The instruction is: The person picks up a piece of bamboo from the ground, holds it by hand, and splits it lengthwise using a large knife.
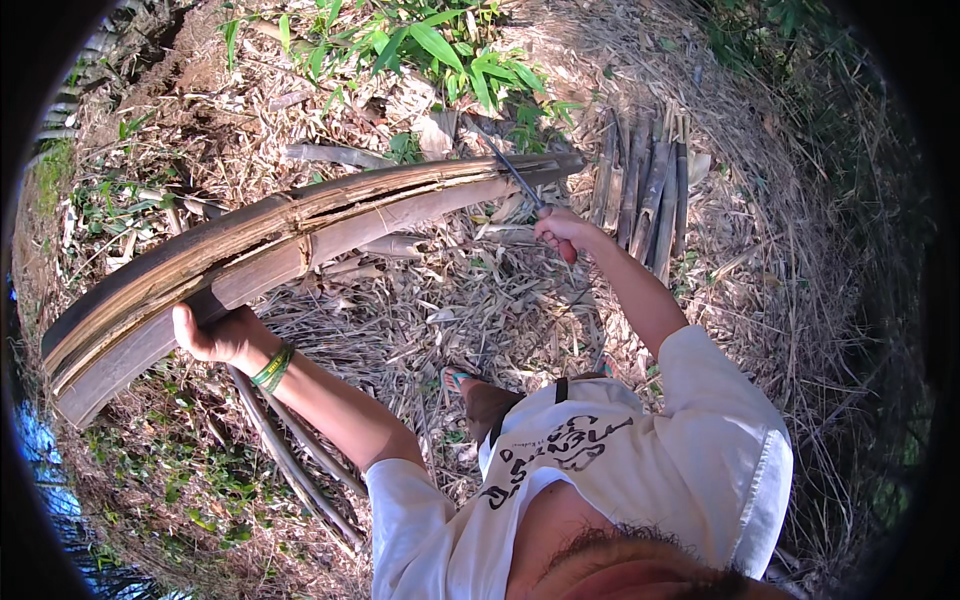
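Observation:
A long split bamboo pole (250, 262) runs from the left edge up to the upper middle. Its dark outer skin is cracked open lengthwise, baring pale, fibrous wood. My left hand (218, 336) supports the pole from below near its left end, the thumb up against its near side. In my right hand (562, 232) is a machete (515, 177), fingers wrapped around its reddish-brown handle. Its narrow dark blade points up and left and crosses the pole close to the right end. Whether the blade touches the bamboo or only passes in front, I cannot tell.
Several cut bamboo strips (650, 195) lie side by side at the upper right. Leafy green shoots (440, 50) grow at the top. Long thin poles (300, 465) rest on the ground below my left forearm. Dry leaves and bamboo litter (500, 300) cover the ground.

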`<state>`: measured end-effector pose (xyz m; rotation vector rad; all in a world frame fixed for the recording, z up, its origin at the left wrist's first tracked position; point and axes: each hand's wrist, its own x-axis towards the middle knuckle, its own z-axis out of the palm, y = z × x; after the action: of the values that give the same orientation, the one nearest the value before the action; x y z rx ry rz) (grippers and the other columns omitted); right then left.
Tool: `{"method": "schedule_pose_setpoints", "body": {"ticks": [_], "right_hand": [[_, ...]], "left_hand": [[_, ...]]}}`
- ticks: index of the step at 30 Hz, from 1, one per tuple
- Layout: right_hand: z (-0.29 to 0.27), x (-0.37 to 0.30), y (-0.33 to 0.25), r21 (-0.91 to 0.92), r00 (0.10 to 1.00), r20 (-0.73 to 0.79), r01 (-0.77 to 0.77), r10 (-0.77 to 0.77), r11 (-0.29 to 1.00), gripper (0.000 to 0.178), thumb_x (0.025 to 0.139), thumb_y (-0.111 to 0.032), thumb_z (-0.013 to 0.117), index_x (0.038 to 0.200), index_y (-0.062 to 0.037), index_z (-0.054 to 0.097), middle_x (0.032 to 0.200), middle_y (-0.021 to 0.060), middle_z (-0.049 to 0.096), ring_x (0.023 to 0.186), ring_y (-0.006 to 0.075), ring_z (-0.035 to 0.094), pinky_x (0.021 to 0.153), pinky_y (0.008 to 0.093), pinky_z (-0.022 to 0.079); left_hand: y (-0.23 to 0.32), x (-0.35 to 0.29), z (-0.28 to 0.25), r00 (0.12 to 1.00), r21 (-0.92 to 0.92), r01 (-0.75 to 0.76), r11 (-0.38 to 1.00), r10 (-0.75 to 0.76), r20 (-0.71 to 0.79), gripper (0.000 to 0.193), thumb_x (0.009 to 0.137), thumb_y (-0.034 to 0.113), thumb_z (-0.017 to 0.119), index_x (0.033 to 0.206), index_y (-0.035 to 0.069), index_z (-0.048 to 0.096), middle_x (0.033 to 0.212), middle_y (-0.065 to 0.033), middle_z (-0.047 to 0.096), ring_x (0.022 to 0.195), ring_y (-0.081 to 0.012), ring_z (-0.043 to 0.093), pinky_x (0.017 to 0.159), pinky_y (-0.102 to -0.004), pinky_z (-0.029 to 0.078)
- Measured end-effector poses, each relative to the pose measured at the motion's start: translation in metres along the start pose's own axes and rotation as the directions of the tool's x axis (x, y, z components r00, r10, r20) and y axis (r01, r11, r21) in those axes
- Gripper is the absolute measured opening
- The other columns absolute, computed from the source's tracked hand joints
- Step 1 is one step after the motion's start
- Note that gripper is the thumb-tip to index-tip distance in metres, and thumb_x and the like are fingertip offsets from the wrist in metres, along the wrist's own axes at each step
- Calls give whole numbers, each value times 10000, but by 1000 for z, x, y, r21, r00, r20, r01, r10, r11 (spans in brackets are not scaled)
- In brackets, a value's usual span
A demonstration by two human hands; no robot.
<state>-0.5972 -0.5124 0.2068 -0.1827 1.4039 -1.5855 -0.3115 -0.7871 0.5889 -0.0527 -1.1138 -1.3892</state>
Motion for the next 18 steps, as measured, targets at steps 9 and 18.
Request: {"method": "schedule_pose_setpoints", "body": {"ticks": [9, 18], "right_hand": [[59, -23, 3, -638, 759, -437, 117, -483, 761, 329, 773, -320, 734, 800, -37, 568, 796, 151, 652, 815, 311, 648, 739, 401, 482], [74, -45, -21, 97, 947, -293, 164, -130, 982, 177, 893, -183, 662, 814, -57, 566, 575, -5, 477, 441, 99, 456, 419, 269, 363]], "left_hand": [[20, -16, 68, 919, 282, -168, 945, 253, -301, 315, 715, 153, 784, 953, -19, 669, 1047, -189, 651, 877, -267, 643, 716, -421, 589], [16, -9, 58, 989, 159, -71, 985, 91, -118, 312, 751, 295, 705, 911, 27, 701, 895, -115, 701, 808, -230, 659, 755, -387, 543]]}}
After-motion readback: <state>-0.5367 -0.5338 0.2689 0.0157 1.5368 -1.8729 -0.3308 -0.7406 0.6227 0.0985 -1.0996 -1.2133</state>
